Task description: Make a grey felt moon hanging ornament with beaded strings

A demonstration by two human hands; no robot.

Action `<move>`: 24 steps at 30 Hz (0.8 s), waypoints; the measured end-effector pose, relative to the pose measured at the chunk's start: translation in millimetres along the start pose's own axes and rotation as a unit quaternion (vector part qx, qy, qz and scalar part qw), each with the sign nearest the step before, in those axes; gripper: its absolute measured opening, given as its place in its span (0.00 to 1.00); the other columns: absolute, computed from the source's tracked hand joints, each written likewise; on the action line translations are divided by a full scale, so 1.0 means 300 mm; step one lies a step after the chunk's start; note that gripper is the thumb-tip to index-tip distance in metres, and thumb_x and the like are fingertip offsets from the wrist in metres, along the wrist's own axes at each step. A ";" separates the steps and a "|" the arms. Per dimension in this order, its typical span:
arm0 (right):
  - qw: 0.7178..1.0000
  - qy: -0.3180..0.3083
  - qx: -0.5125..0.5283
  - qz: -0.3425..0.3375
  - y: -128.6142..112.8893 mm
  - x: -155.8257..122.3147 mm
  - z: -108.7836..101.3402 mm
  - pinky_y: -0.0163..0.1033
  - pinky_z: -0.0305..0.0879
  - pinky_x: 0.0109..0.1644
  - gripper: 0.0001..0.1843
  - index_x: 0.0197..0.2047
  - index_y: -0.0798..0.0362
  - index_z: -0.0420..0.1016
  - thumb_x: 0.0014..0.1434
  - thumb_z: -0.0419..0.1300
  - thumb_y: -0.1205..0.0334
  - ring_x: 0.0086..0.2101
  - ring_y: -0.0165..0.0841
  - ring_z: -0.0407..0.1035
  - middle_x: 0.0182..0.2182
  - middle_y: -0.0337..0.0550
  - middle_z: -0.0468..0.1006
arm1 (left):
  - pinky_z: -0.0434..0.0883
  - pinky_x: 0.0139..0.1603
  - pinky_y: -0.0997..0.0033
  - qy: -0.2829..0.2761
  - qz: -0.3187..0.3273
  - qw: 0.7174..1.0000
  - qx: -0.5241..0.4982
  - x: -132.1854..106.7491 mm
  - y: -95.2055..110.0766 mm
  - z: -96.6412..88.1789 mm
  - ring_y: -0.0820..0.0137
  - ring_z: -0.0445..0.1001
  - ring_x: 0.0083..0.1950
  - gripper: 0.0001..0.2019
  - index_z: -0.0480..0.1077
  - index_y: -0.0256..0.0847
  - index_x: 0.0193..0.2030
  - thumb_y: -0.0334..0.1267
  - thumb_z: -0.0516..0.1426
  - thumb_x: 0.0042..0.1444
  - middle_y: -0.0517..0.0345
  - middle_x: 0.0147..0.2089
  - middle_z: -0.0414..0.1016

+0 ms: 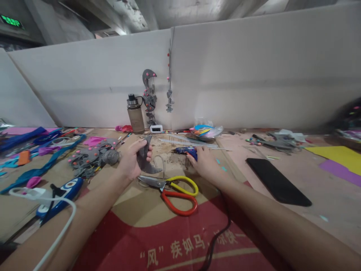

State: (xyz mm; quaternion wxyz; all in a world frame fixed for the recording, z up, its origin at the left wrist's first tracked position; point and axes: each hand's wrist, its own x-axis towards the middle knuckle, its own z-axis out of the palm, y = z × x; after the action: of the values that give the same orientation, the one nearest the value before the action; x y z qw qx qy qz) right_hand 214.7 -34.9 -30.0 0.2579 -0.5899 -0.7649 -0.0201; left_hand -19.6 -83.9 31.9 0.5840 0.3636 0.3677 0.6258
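Observation:
My left hand [134, 158] is closed around a grey felt crescent [143, 152], its pointed tip sticking up past the thumb. Below it another grey felt piece [152, 169] lies with a thin cord, its link to the crescent unclear. My right hand [204, 160] grips a blue hot glue gun [190, 151], nozzle pointing left, over a brown, glue-stained patch of cardboard [172, 165]; a black cable [222, 233] trails from beneath that forearm. Between my forearms rest scissors [162, 184] with one yellow and one red handle, blades toward my left hand.
A bottle [135, 116] and small white display [156, 129] stand by the white partition [239, 75], where felt garlands [149, 90] hang. Left are felt pieces with pink beads [90, 158] and a blue-white tool [60, 197]; right, a black phone [278, 180] and yellow sheet [338, 156].

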 end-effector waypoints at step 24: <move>0.929 -0.204 0.262 0.165 0.035 0.046 -0.057 0.34 0.52 0.23 0.08 0.27 0.54 0.70 0.51 0.54 0.60 0.19 0.30 0.62 0.17 0.39 0.68 | 0.55 0.13 0.84 -0.140 -0.036 0.984 -0.107 -0.030 -0.016 -0.035 0.82 0.56 0.17 0.11 0.62 0.38 0.29 0.38 0.61 0.44 0.66 0.21 0.57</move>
State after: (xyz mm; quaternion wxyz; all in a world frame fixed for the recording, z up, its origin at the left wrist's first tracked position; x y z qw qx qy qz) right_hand 228.1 -25.0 -12.3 0.2418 -0.6105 -0.6709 0.3445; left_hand -26.1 -93.1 22.7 0.6875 0.3698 0.2264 0.5825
